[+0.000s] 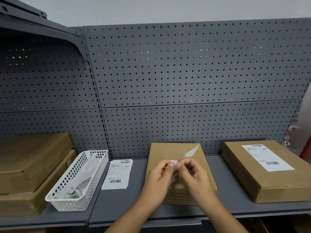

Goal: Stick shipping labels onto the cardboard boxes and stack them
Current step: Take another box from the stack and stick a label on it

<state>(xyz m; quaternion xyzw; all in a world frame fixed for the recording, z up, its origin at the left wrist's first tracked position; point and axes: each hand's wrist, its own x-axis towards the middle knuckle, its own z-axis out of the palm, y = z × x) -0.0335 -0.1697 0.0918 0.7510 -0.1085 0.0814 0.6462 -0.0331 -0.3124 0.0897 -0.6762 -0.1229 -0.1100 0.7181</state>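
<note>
A plain cardboard box (193, 165) lies flat on the grey shelf in front of me. Above it my left hand (159, 175) and my right hand (191, 174) both pinch one shipping label (190, 153) at its near corner; the sheet stands edge-on, so its print is hidden. A stack of printed labels (117, 174) lies on the shelf left of the box. At the right sits a cardboard box with a label stuck on top (269, 172). Plain cardboard boxes (32, 162) are stacked at the far left.
A white perforated plastic basket (79, 180) holding crumpled white paper stands between the left stack and the labels. A grey pegboard wall (185, 81) backs the shelf. The shelf's front edge (168, 216) runs just below my wrists.
</note>
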